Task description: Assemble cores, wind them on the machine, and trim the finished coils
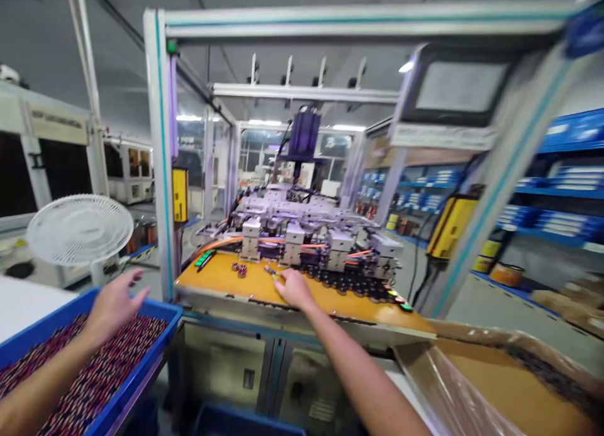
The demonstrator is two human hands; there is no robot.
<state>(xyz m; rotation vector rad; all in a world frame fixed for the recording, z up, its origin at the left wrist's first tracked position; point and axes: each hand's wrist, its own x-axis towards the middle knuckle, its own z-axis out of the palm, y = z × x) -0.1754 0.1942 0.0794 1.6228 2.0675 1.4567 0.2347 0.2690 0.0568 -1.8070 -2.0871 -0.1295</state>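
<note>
My left hand point(116, 304) is over the near-left blue bin point(163, 310), fingers spread and nothing visible in them. Many small red and dark ring-like parts point(117, 367) fill that bin. On the orange worktop point(217, 285), my right hand point(296, 289) has its fingers closed around a small hand tool point(270, 271) with a metal tip and a yellowish handle; its exact kind is too small to make out. A few reddish coils point(240, 270) lie on the worktop left of the tool. Behind my right hand stands a machine fixture point(292, 242) with several metal blocks.
Black round parts point(346, 282) line the fixture's front right. A frame post point(159, 159) rises on the left, near a white fan point(80, 228). At lower right sits a plastic-lined carton point(500, 385). A screen point(462, 87) hangs at upper right. Green-and-black items point(204, 258) lie at the worktop's left.
</note>
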